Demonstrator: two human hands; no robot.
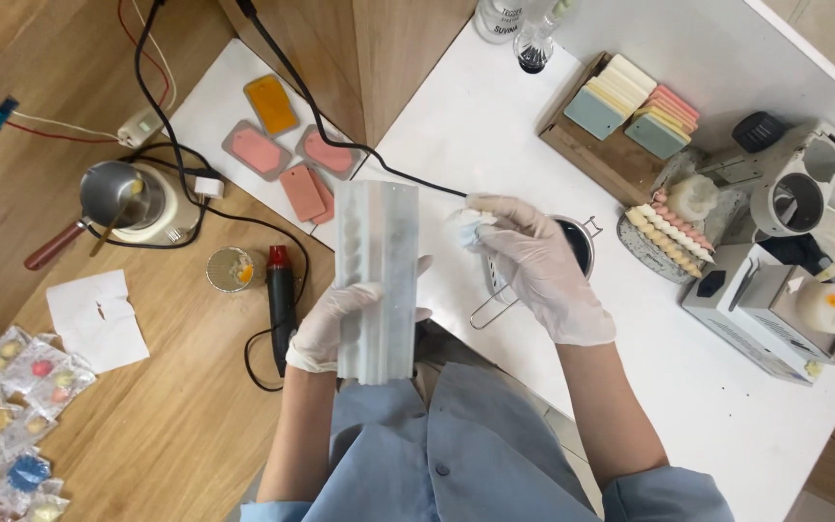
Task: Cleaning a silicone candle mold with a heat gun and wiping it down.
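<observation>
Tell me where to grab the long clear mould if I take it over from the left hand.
Probably best at the lower end of the long clear mould, coming from its left side, where the gloved left hand already wraps its ribbed edge. The mould stands lengthwise away from the body, and the right hand with a white wad occupies the upper right.

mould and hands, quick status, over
Left hand gloved, gripping long clear mould upright over table edge. Right hand gloved, pinching white wipe beside mould's top. Black cable runs just behind; steel pitcher under right hand.
</observation>
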